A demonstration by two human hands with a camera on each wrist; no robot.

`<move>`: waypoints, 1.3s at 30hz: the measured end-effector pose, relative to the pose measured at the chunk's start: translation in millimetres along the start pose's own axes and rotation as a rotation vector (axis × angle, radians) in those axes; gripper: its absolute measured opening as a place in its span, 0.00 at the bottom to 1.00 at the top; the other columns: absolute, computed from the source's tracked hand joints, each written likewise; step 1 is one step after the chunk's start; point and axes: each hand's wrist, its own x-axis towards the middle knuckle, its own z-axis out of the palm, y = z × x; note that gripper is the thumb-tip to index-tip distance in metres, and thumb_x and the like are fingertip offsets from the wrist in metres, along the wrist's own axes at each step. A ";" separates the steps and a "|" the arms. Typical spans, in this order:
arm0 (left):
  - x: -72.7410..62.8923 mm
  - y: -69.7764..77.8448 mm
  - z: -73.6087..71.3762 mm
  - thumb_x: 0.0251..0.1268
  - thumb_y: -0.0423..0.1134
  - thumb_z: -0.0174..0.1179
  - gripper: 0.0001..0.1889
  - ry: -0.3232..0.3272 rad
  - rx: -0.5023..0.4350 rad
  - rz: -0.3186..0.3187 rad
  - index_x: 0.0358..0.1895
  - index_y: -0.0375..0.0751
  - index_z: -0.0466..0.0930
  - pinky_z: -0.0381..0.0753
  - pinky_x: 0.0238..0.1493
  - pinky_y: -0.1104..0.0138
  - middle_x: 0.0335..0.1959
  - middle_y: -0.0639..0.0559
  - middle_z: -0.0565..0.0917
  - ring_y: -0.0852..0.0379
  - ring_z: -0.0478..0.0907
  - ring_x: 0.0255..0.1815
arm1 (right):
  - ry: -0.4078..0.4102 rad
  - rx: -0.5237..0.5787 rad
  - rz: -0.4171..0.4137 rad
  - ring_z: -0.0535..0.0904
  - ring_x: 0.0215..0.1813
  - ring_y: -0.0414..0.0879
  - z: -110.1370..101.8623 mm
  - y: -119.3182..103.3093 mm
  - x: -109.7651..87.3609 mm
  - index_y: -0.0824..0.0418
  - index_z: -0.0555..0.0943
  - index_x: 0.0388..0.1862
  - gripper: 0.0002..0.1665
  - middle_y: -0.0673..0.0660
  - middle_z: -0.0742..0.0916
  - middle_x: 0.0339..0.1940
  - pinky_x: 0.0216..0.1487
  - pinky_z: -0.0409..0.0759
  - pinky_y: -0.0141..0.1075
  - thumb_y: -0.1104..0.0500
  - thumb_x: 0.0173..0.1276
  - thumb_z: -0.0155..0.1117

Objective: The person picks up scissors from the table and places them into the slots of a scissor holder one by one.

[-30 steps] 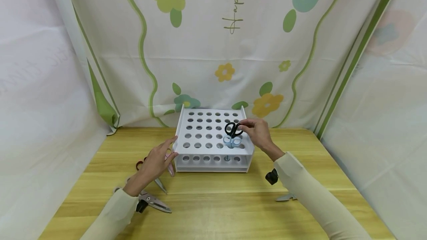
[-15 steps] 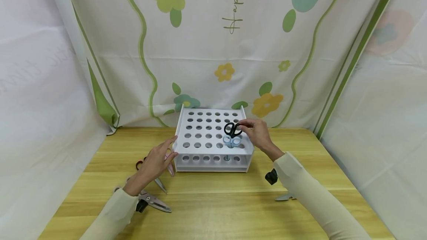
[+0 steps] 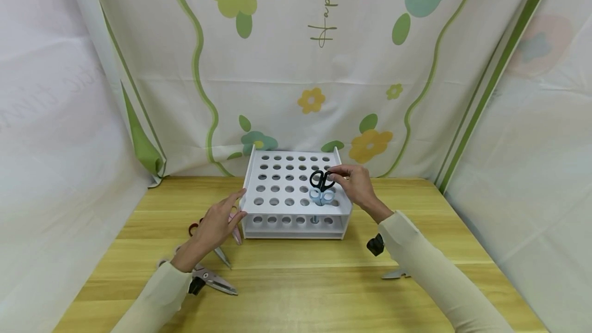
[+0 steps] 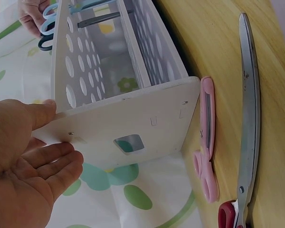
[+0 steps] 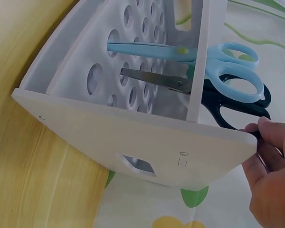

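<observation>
A white rack [image 3: 296,209] with rows of round holes stands on the table, backed by the curtain. My right hand [image 3: 357,185] pinches a handle loop of black scissors [image 5: 223,103] between thumb and fingers. Their blades pass down through the top panel, the tip right at a hole of the lower panel in the right wrist view. Light-blue scissors [image 5: 156,50] stand in the rack in front of them, handles overlapping. My left hand [image 3: 215,225] rests against the rack's left side panel, thumb at its edge and the other fingers loosely bent along the outer face.
Left of the rack lie pink scissors [image 4: 206,142] and red-handled scissors [image 4: 248,118] with long blades. Closer in, under the left forearm, are large scissors [image 3: 213,280]. A grey blade [image 3: 394,274] shows beside the right sleeve. A flowered curtain [image 3: 277,66] hangs behind.
The black scissors' handles have shifted very slightly left, with the right hand following. The left hand and the rack stay where they were.
</observation>
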 end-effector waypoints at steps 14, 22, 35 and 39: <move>0.1 0.3 -1.0 0.64 0.36 0.66 0.31 -0.009 -0.005 0.000 0.70 0.36 0.67 0.75 0.32 0.65 0.50 0.36 0.85 0.66 0.64 0.19 | -0.002 0.004 0.032 0.86 0.46 0.51 3.5 -0.7 0.0 0.58 0.88 0.46 0.10 0.57 0.91 0.43 0.41 0.81 0.40 0.60 0.66 0.69; -0.1 -0.2 -0.7 0.64 0.36 0.66 0.31 -0.006 -0.001 0.003 0.70 0.36 0.67 0.75 0.33 0.64 0.51 0.36 0.85 0.63 0.67 0.22 | -0.016 0.000 0.037 0.86 0.46 0.51 4.1 -0.7 0.6 0.58 0.88 0.46 0.10 0.57 0.90 0.44 0.42 0.81 0.40 0.60 0.66 0.68; -0.1 0.0 0.4 0.64 0.35 0.66 0.31 0.002 0.002 0.008 0.70 0.36 0.67 0.77 0.34 0.61 0.50 0.35 0.85 0.58 0.72 0.23 | -0.018 -0.006 0.034 0.86 0.47 0.52 2.9 -0.7 0.1 0.57 0.88 0.47 0.11 0.57 0.91 0.44 0.43 0.81 0.43 0.60 0.66 0.69; 0.1 -0.4 1.3 0.63 0.35 0.67 0.31 0.018 0.014 0.019 0.69 0.35 0.68 0.77 0.33 0.62 0.49 0.35 0.85 0.61 0.69 0.22 | -0.023 -0.002 0.039 0.86 0.48 0.53 2.8 -0.4 0.1 0.57 0.88 0.48 0.12 0.57 0.91 0.44 0.44 0.81 0.44 0.59 0.66 0.69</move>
